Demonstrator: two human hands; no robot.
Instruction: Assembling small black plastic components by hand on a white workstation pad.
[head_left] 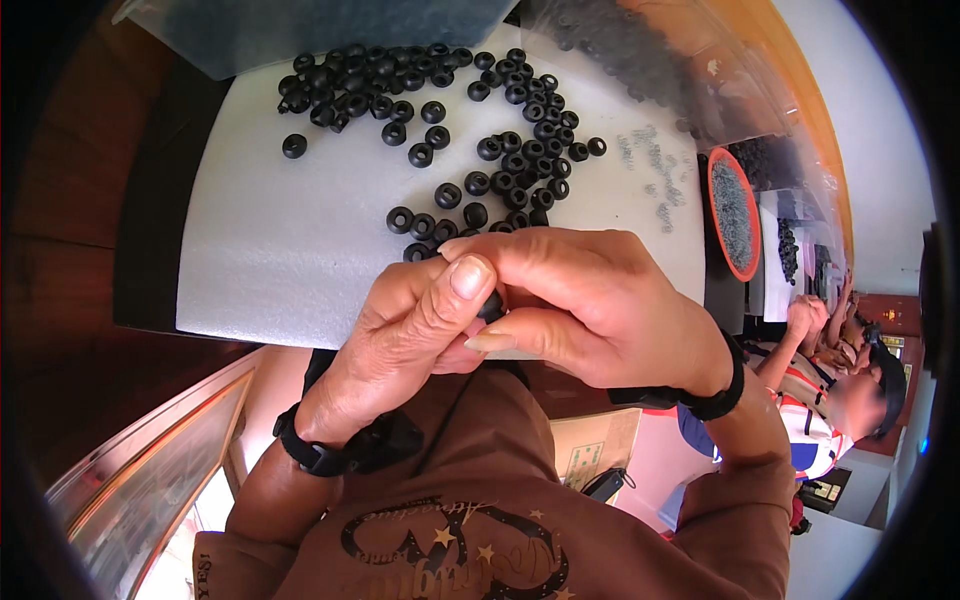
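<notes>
Both my hands meet over the near edge of a white foam sheet (270, 230). Between them is a small black ball-shaped part (490, 308), mostly covered by fingers. My left hand (405, 325) pinches it from the left with the thumb on top. From the right, the thumb and fingers of my right hand (590, 300) close round the same part; whether a smaller piece is in those fingertips is hidden. Just beyond my hands, many similar black balls with holes (448, 195) lie loose across the sheet, heaped thickest at the far side.
Small thin silvery pieces (655, 175) lie at the sheet's right. Past them stands an orange-rimmed basket (713, 200) of grey bits. Translucent bins (230, 40) line the far side. At right, another person (820, 400) sits by more black parts. A cardboard box (600, 440) is below.
</notes>
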